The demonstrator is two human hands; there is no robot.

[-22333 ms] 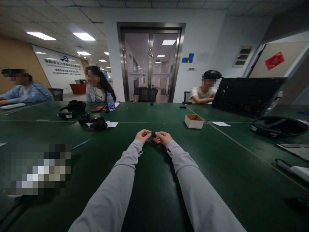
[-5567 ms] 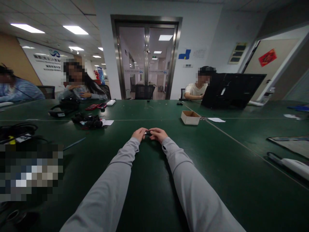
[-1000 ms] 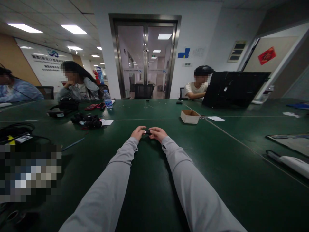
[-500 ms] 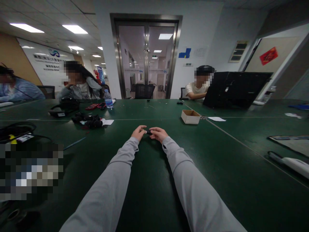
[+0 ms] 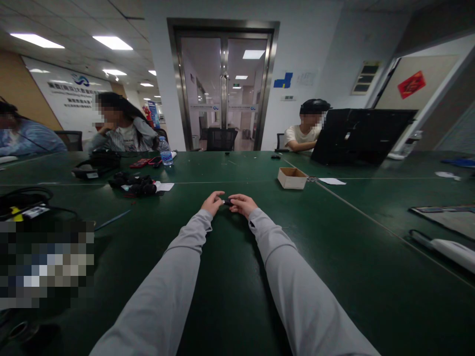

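Both hands are held out over the green table [image 5: 230, 257], with a small dark object [image 5: 227, 202] between them. My right hand [image 5: 243, 204] pinches the object's right part between thumb and fingers. My left hand [image 5: 213, 203] is at its left end, where a small light or metallic tip shows; the thumb meets that tip and the index finger reaches out above it. The object is too small to identify. An open cardboard box [image 5: 292, 178] sits beyond my right hand.
Black gear [image 5: 139, 185], a water bottle [image 5: 166, 152] and cables [image 5: 25, 201] lie to the left. A black monitor [image 5: 361, 136], white paper [image 5: 332, 181] and a white device [image 5: 454, 253] are on the right. Three people sit across the table.
The camera view has shifted slightly. Both hands keep nearly the same pose around the small dark object, which seems turned a little.
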